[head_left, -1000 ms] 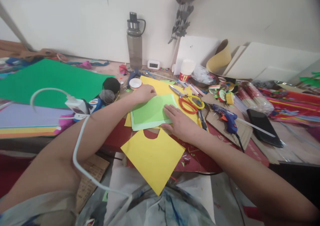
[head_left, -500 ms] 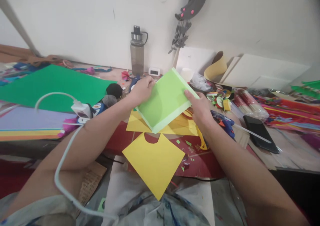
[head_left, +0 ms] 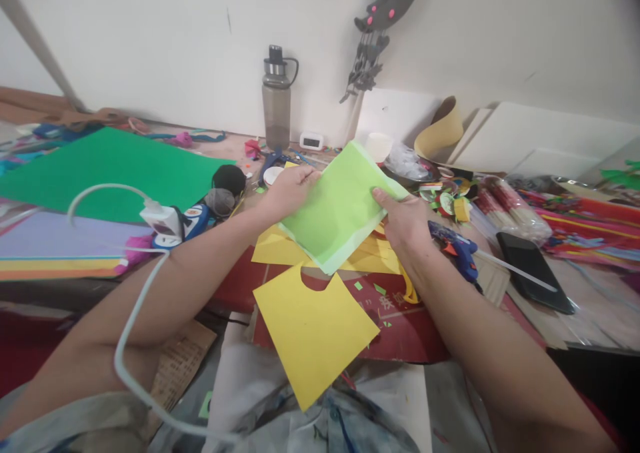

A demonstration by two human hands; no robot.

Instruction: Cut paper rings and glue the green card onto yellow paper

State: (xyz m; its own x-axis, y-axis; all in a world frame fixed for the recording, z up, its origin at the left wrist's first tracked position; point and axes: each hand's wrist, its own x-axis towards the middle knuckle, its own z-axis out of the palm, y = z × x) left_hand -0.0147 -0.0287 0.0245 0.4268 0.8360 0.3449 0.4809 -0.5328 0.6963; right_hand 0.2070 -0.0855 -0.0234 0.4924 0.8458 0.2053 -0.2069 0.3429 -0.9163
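Observation:
A light green sheet of paper with paler borders is held up over the table, tilted. My left hand pinches its left edge, and my right hand grips the right side with the thumb on top. Below it, a yellow paper square with a rounded notch cut from its upper corner lies near my lap. More yellow paper rests behind that, partly hidden by the green sheet. Yellow scissor handles show beside my right forearm. Small green scraps lie on the red board.
A dark green sheet and coloured papers lie left. A white cable with its plug crosses my left arm. A bottle stands by the wall. Rightward are a blue glue gun and a black phone.
The green sheet has shifted slightly right and down in the view, still in both hands. The yellow square has turned a little. The whole view has moved slightly.

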